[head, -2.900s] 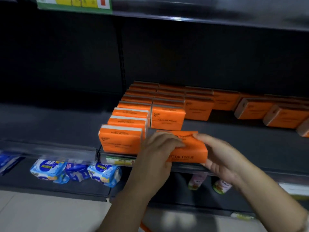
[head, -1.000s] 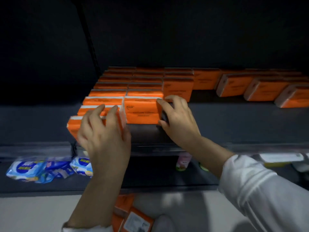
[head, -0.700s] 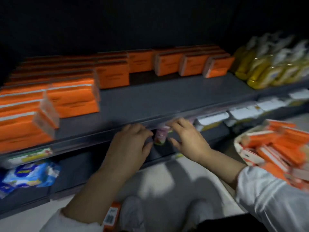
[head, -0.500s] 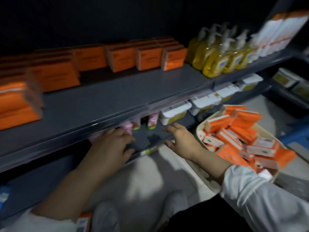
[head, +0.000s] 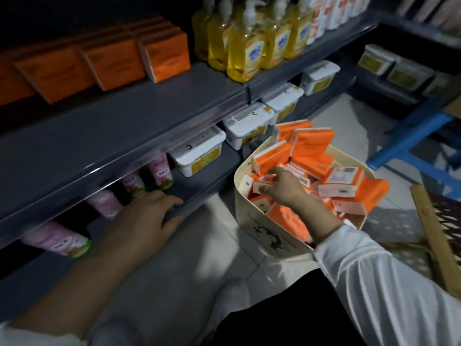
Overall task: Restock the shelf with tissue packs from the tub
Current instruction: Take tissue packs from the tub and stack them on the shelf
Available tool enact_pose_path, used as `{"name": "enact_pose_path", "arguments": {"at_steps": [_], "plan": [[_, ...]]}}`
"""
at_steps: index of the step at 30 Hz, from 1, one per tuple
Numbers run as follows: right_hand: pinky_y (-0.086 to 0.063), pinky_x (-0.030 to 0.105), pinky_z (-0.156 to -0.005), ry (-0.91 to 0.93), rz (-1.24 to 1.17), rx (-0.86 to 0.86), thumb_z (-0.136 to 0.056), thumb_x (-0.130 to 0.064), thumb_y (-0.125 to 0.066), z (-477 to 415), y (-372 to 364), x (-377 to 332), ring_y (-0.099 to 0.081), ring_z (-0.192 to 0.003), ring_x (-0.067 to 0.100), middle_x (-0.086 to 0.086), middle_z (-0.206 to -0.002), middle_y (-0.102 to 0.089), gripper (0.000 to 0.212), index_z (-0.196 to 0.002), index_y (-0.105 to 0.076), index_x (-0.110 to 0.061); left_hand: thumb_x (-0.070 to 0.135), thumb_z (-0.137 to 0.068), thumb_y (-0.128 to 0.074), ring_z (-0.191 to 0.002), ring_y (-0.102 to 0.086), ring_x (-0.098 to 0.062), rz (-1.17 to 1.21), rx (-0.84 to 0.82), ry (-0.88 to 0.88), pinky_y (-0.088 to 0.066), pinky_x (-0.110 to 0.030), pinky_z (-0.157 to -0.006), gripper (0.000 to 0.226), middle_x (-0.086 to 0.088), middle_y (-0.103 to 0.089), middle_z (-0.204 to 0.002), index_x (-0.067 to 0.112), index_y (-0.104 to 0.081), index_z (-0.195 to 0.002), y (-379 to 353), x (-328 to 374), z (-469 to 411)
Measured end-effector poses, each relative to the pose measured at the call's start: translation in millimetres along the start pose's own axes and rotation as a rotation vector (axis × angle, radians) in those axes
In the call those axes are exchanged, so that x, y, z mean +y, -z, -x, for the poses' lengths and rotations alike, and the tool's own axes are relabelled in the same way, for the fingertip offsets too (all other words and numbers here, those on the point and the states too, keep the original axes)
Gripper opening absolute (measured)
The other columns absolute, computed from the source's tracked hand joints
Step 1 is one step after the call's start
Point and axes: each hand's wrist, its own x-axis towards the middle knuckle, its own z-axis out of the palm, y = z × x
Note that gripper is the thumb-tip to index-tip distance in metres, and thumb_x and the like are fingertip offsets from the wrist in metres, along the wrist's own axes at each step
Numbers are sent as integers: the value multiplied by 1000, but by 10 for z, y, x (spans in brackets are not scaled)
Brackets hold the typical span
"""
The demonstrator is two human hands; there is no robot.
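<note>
A cream tub [head: 259, 228] stands on the floor at the right, heaped with several orange tissue packs [head: 311, 141]. My right hand [head: 282, 187] is down in the tub, fingers spread over the packs, touching a white-labelled pack [head: 265, 182]; a firm hold on it is not visible. My left hand [head: 147, 216] rests flat on the front edge of the low shelf [head: 199, 188], holding nothing. Orange tissue packs [head: 164, 56] stand in rows at the back of the grey middle shelf [head: 124, 131], whose front part is bare.
Yellow soap bottles [head: 245, 48] stand to the right of the tissue rows. White lidded boxes [head: 197, 153] and pink tubes [head: 161, 171] fill the low shelf. A blue stool [head: 414, 136] and a wooden-framed panel [head: 434, 238] lie right of the tub.
Both hands left the shelved packs. My view swung right and down to the tub. My right hand moved into the tub and my left hand dropped to the low shelf edge.
</note>
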Motion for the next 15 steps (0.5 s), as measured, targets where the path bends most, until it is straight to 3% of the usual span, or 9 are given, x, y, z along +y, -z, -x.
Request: {"name": "enact_pose_path", "arguments": {"at_steps": [5, 9, 12, 15], "plan": [[-39, 32, -94, -195, 112, -83, -83, -34, -68, -88, 238, 600, -48, -123, 32, 17, -135, -50, 65, -134, -42, -4, 40, -88, -59, -100, -52, -18, 16, -50, -39, -45, -35, -84, 39, 0, -59, -105, 19, -61, -120, -200, 241, -226], [-38, 36, -99, -248, 40, -145, -78, -29, -73, -95, 223, 760, -46, -125, 33, 17, -138, -46, 80, -140, -29, -5, 35, -87, -61, -100, -51, -16, 32, -66, -51, -44, -32, -81, 35, 3, -59, -105, 21, -61, -119, -309, 401, -341], [-42, 41, -99, -231, 160, -175, -81, -26, -65, -108, 162, 760, -48, -121, 36, 20, -131, -49, 71, -136, -24, -5, 33, -85, -63, -99, -52, -15, 68, -75, -73, -44, -32, -82, 36, 5, -58, -103, 21, -61, -120, -395, 482, -380], [-38, 47, -103, -215, 259, -194, -81, -25, -56, -112, 111, 750, -48, -121, 38, 19, -125, -54, 52, -125, -31, -11, 34, -85, -63, -97, -49, -12, 96, -88, -79, -42, -28, -81, 39, 13, -50, -98, 23, -59, -122, -461, 537, -387]]}}
